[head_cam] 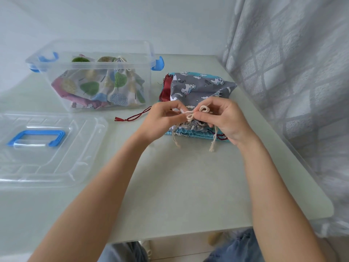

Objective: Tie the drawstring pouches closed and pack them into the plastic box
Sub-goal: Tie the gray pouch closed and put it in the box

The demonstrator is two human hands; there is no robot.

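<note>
Both hands, left hand [164,118] and right hand [224,120], pinch cream drawstring [192,115] loops atop the grey pouch [200,86], cinching it; plastic box [94,72] waits at ten o'clock.

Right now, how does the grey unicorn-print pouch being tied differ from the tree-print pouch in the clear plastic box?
The grey unicorn-print pouch lies on the pile on the table; the tree-print pouch sits inside the clear plastic box. The unicorn pouch's cream cord is pinched by the left hand and the right hand, its bow half made; nobody touches the tree-print pouch, whose neck is already gathered. Both are cloth drawstring pouches with pale cords.
</note>
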